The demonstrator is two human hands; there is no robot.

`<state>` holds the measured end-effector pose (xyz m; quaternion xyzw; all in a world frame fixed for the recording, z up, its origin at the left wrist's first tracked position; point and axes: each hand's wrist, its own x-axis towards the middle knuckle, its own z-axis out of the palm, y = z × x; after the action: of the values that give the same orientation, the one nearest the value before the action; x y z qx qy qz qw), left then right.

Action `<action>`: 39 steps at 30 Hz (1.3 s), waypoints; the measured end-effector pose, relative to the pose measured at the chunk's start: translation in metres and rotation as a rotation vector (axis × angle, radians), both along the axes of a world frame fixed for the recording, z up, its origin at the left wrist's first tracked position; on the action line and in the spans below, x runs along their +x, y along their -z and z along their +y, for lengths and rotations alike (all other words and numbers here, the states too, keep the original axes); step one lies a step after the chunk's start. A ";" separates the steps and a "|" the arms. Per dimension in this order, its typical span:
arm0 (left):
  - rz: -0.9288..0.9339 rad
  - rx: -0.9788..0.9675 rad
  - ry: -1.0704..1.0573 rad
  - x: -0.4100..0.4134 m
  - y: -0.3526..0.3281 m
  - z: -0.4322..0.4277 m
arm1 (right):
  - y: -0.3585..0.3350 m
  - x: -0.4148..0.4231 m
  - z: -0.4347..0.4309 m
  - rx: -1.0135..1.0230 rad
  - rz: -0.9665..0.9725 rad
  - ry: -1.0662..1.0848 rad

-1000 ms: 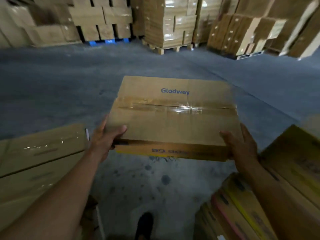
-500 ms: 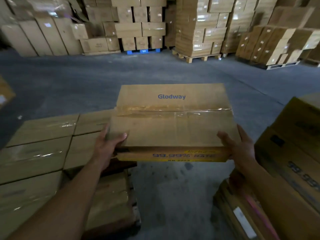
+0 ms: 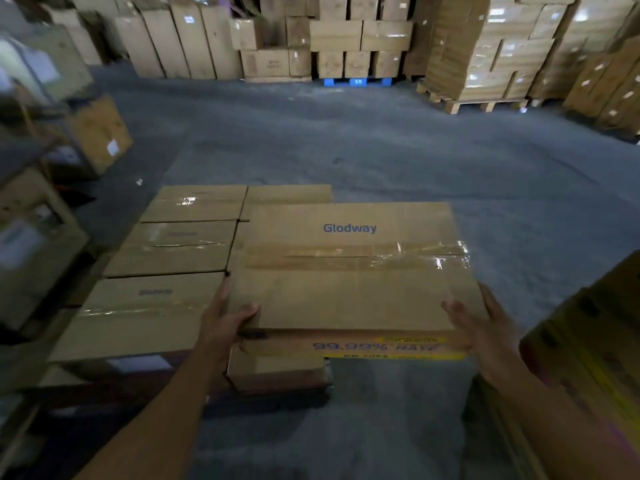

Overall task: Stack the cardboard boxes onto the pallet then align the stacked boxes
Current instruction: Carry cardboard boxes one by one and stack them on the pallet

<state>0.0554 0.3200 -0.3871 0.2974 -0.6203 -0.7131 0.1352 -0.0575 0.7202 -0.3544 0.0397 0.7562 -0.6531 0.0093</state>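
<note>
A Glodway cardboard box (image 3: 349, 271) is held level btwn both hands, off the floor. Its left part is over the right edge of the box layer (image 3: 166, 251) laid at left; contact w/ that layer cannot be told. The near-left corner is gripped by the left hand (image 3: 225, 323), thumb laid on top, fingers run along the left side. The near-right corner is gripped by the right hand (image 3: 481, 327), thumb on top, fingers spread along the right side. Yellow-printed boxes (image 3: 588, 358) are seen at right, loaded pallets (image 3: 485, 64) in the bkgd across the grey floor (image 3: 381, 150).
</note>
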 end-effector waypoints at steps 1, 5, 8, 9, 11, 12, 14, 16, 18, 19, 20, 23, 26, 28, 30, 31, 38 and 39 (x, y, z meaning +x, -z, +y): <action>-0.007 0.016 -0.004 0.005 0.003 -0.004 | 0.002 0.001 -0.005 0.013 -0.003 -0.003; -0.098 0.062 0.011 0.013 0.021 -0.014 | 0.032 -0.006 -0.025 0.039 -0.049 0.008; -0.172 0.075 -0.011 0.011 0.050 -0.026 | 0.068 -0.020 -0.043 0.039 -0.096 -0.009; -0.203 0.088 -0.020 0.009 0.062 -0.033 | 0.081 -0.025 -0.050 0.025 -0.107 -0.033; -0.258 0.097 -0.039 0.006 0.086 -0.046 | 0.104 -0.037 -0.065 -0.020 -0.167 -0.039; -0.284 0.093 -0.052 0.004 0.097 -0.053 | 0.115 -0.043 -0.072 -0.021 -0.199 -0.053; -0.321 0.080 -0.077 -0.003 0.116 -0.065 | 0.141 -0.058 -0.088 0.072 -0.212 -0.110; -0.354 0.063 -0.086 -0.011 0.138 -0.080 | 0.169 -0.072 -0.101 0.149 -0.219 -0.182; -0.384 0.065 -0.095 -0.019 0.163 -0.097 | 0.191 -0.082 -0.115 0.212 -0.234 -0.188; -0.411 0.065 -0.102 -0.021 0.174 -0.105 | 0.203 -0.088 -0.121 0.222 -0.245 -0.187; -0.439 0.063 -0.103 -0.024 0.184 -0.113 | 0.213 -0.092 -0.128 0.231 -0.266 -0.183; -0.488 0.082 -0.114 -0.031 0.212 -0.136 | 0.244 -0.101 -0.152 0.244 -0.324 -0.203; -0.528 0.042 -0.088 -0.040 0.238 -0.157 | 0.276 -0.100 -0.169 0.264 -0.348 -0.169; -0.550 0.039 -0.063 -0.046 0.253 -0.170 | 0.293 -0.102 -0.182 0.295 -0.374 -0.145; -0.571 0.025 -0.042 -0.053 0.260 -0.176 | 0.297 -0.108 -0.190 0.309 -0.386 -0.116; -0.584 0.009 -0.037 -0.056 0.267 -0.180 | 0.302 -0.111 -0.194 0.319 -0.394 -0.110; -0.684 -0.125 -0.043 -0.076 0.298 -0.186 | 0.315 -0.128 -0.214 0.400 -0.370 -0.098; -0.695 -0.156 -0.070 -0.078 0.300 -0.185 | 0.318 -0.132 -0.215 0.424 -0.359 -0.114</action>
<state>-0.0226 0.1351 -0.6875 0.5323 -0.6711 -0.5147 -0.0373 -0.1893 0.5056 -0.6727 0.1132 0.8630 -0.4615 0.1714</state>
